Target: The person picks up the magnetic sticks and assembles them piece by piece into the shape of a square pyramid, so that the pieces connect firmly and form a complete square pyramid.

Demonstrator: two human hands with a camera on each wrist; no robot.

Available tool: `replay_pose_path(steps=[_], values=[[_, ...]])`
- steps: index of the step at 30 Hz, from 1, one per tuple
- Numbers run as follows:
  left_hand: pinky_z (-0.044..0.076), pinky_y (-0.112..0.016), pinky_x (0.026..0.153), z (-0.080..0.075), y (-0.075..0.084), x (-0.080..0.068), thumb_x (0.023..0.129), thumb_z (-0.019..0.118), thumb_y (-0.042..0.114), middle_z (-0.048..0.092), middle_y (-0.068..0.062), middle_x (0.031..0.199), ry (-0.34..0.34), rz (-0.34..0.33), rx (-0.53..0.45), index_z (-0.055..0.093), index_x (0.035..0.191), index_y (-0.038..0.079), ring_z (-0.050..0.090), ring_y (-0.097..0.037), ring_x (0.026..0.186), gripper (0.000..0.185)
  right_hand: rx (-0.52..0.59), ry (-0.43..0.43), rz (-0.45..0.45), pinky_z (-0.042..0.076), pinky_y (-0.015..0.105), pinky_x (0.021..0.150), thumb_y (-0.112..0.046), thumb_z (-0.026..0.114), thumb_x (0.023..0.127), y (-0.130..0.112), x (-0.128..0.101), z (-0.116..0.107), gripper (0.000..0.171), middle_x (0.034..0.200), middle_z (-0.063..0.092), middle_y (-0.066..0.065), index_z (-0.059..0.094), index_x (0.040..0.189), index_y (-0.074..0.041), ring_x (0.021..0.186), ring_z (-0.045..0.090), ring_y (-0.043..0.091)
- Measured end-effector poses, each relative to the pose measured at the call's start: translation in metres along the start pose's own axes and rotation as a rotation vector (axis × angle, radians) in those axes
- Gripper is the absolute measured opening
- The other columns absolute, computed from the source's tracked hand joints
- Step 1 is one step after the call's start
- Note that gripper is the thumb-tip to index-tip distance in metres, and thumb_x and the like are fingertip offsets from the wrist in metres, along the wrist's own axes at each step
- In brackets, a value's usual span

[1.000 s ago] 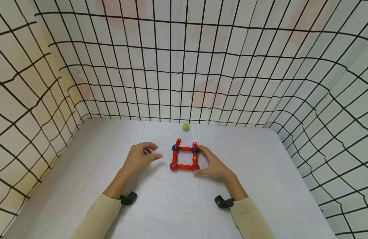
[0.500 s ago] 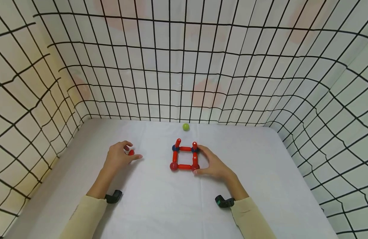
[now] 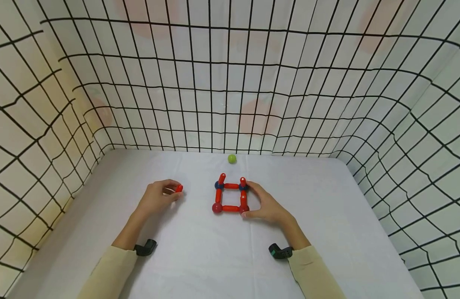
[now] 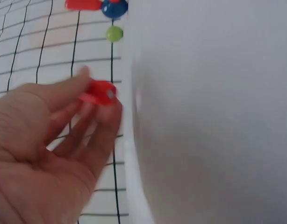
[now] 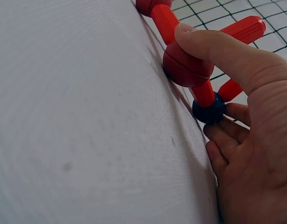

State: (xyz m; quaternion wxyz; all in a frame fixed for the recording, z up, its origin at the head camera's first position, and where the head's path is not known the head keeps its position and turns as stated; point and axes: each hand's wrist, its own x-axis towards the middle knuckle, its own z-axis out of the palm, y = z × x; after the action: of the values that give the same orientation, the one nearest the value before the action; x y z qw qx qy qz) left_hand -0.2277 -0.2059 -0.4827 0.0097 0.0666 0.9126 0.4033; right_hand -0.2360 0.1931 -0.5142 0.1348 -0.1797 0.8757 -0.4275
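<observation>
A square of red magnetic rods (image 3: 230, 209) joined by balls lies on the white table. Its near corners are dark red balls (image 3: 216, 208), its far corners blue balls (image 3: 219, 185). Red rods (image 3: 222, 178) stand up from both far corners; another rises from the near right ball (image 5: 188, 65). My right hand (image 3: 269, 207) holds the square's right side, thumb on the near red ball and fingers at the far blue ball (image 5: 209, 109). Left of the square, my left hand (image 3: 160, 197) pinches a loose red magnetic rod (image 4: 100, 92) with a silvery tip between thumb and fingers.
A small green ball (image 3: 232, 158) lies near the table's back edge, behind the square. Black wire grid (image 3: 230, 87) walls enclose the back and both sides of the white-covered table (image 3: 319, 207).
My left hand went left, took hold of a red rod, then came back a little to the right with it. The right hand and the square stay in place.
</observation>
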Motion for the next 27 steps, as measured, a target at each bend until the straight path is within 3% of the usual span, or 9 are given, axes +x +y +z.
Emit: replay_pose_path(steps=[6, 14, 20, 27], values=[[0.059, -0.044, 0.095, 0.023, 0.017, 0.008, 0.09, 0.082, 0.027, 0.076, 0.0, 0.114, -0.054, 0.092, -0.169, 0.072, 0.123, 0.02, 0.075, -0.021, 0.107, 0.035, -0.006, 0.002, 0.018, 0.027, 0.057, 0.125, -0.046, 0.09, 0.075, -0.001, -0.001, 0.0, 0.108, 0.171, 0.025, 0.0, 0.027, 0.162, -0.032, 0.159, 0.022, 0.029], [0.06, -0.037, 0.095, 0.051, 0.042, 0.014, 0.093, 0.079, 0.023, 0.076, -0.001, 0.115, -0.185, 0.208, -0.303, 0.07, 0.131, 0.012, 0.073, -0.02, 0.111, 0.041, -0.011, 0.01, 0.023, 0.027, 0.059, 0.124, -0.046, 0.09, 0.075, -0.001, 0.0, 0.001, 0.109, 0.171, 0.025, 0.0, 0.027, 0.162, -0.032, 0.159, 0.021, 0.029], [0.059, -0.035, 0.096, 0.062, 0.053, 0.013, 0.094, 0.077, 0.02, 0.075, -0.003, 0.122, -0.244, 0.225, -0.325, 0.071, 0.129, 0.019, 0.071, -0.021, 0.114, 0.035, -0.003, 0.011, 0.017, 0.026, 0.059, 0.125, -0.046, 0.09, 0.075, -0.001, 0.0, 0.001, 0.107, 0.17, 0.026, -0.003, 0.027, 0.161, -0.036, 0.159, 0.021, 0.027], [0.06, -0.035, 0.095, 0.072, 0.059, 0.015, 0.095, 0.075, 0.017, 0.074, -0.004, 0.123, -0.27, 0.246, -0.318, 0.07, 0.131, 0.012, 0.07, -0.024, 0.116, 0.037, -0.001, 0.016, -0.003, 0.024, 0.061, 0.125, -0.048, 0.09, 0.074, 0.001, 0.001, 0.002, 0.108, 0.17, 0.027, -0.003, 0.028, 0.161, -0.036, 0.159, 0.021, 0.027]])
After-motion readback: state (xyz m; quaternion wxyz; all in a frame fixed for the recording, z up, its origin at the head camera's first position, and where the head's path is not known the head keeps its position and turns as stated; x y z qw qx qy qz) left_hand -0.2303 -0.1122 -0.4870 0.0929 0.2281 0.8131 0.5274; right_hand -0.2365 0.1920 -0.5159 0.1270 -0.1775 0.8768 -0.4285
